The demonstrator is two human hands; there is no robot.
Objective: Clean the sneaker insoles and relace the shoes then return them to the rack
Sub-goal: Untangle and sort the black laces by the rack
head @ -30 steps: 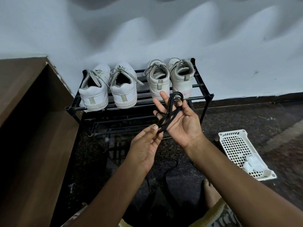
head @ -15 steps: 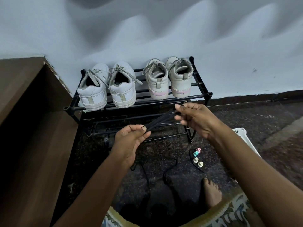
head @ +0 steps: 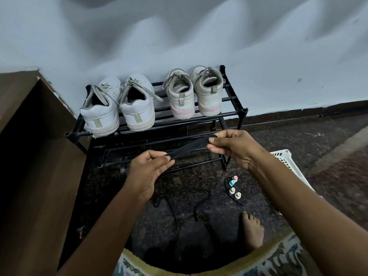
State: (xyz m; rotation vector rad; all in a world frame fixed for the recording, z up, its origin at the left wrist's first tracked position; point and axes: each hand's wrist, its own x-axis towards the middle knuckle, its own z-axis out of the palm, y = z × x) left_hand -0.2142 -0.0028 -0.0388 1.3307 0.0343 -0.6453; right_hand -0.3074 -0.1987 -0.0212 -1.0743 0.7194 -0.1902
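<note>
A loose black cord [head: 199, 204] lies on the speckled floor [head: 310, 140]. Above it, a flat, woven black lace [head: 187, 149], folded into several strands, runs taut from near left to far right. The left hand [head: 148, 172] pinches its near end and the right hand [head: 235, 148] its far end. Beyond, a black bar rack [head: 235, 114] carries four pale sneakers [head: 137, 114], heels near.

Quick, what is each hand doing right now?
Left hand: closed, fingers pinching the black lace.
Right hand: closed, fingers pinching the same lace's other end.

Left hand [head: 147, 172] and right hand [head: 233, 148], arms outstretched, pinch a lace [head: 189, 148] between them.
</note>
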